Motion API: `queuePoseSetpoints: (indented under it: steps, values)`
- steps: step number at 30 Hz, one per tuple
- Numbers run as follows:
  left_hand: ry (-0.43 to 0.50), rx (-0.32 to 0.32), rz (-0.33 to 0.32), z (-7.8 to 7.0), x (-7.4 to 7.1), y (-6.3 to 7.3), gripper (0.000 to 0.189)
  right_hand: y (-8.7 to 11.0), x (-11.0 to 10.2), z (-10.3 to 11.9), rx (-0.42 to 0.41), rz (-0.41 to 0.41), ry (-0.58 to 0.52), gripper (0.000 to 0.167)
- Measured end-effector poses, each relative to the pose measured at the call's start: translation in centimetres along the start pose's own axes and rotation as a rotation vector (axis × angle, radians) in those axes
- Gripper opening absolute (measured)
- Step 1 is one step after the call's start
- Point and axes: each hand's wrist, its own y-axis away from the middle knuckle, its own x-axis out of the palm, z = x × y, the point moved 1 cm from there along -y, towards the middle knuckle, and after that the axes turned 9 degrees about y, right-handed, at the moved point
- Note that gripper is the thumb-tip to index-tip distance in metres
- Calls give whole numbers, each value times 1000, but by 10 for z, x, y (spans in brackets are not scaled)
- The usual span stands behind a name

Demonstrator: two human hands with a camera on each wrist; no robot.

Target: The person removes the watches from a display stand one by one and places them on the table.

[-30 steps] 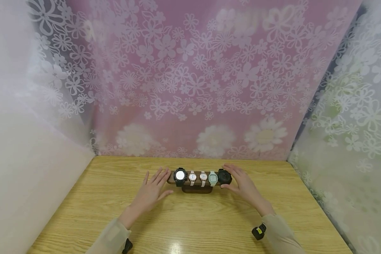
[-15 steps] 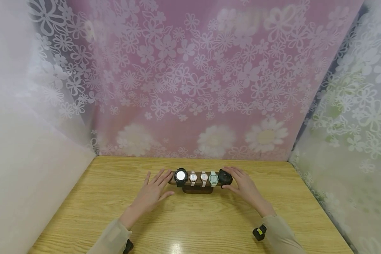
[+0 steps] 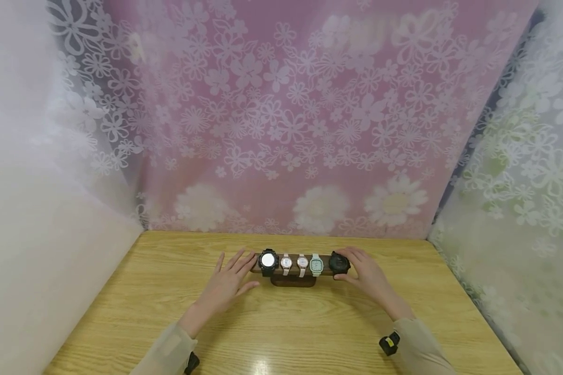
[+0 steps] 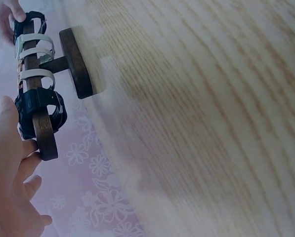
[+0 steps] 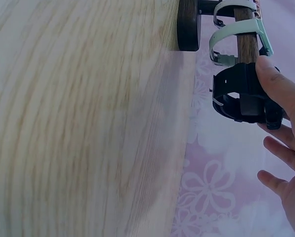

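Observation:
A dark wooden watch stand (image 3: pixel 293 281) bears several watches in a row along its bar. From the left come a black watch (image 3: pixel 268 260) with a bright face, two small white-strapped watches (image 3: pixel 286 263), a mint-green square watch (image 3: pixel 316 264) and a black watch (image 3: pixel 339 263) at the right end. My right hand (image 3: pixel 368 273) pinches that last watch between thumb and fingers, its strap still round the bar's end (image 5: pixel 251 104). My left hand (image 3: pixel 225 284), fingers extended, touches the bar's left end (image 4: pixel 46 143) beside the bright-faced watch.
The stand stands on a wooden table (image 3: pixel 272 323) towards its back edge. Behind hangs a pink floral curtain (image 3: pixel 281 130). A pale sheet (image 3: pixel 51 208) closes the left side, and a floral sheet (image 3: pixel 530 208) the right.
The right hand has moved to the right with the black end watch, widening the gap to the mint-green watch. The left hand keeps its place at the bar's left end.

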Motion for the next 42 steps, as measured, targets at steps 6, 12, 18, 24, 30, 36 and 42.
queuePoseSetpoints:
  steps: [6,12,18,24,30,36,42]
  values:
    - [5,-7,9,0,1,0,68,6,-8,-6,-7,-47,31,70]
    - [9,-7,4,-1,0,0,68,12,-16,-15,-63,-111,98,69]
    - [1,-13,2,0,2,0,69,19,-21,-24,-72,-146,119,84]
    - [-18,-20,13,1,3,0,70,25,-23,-31,-66,-152,134,86]
    - [-10,-17,9,0,3,0,69,34,-27,-42,-53,-157,156,86]
    - [-6,-13,-1,-1,3,0,69,43,-34,-52,-38,-128,169,80]
    - [-8,-22,11,0,3,1,69,53,-39,-59,-9,-78,208,70]
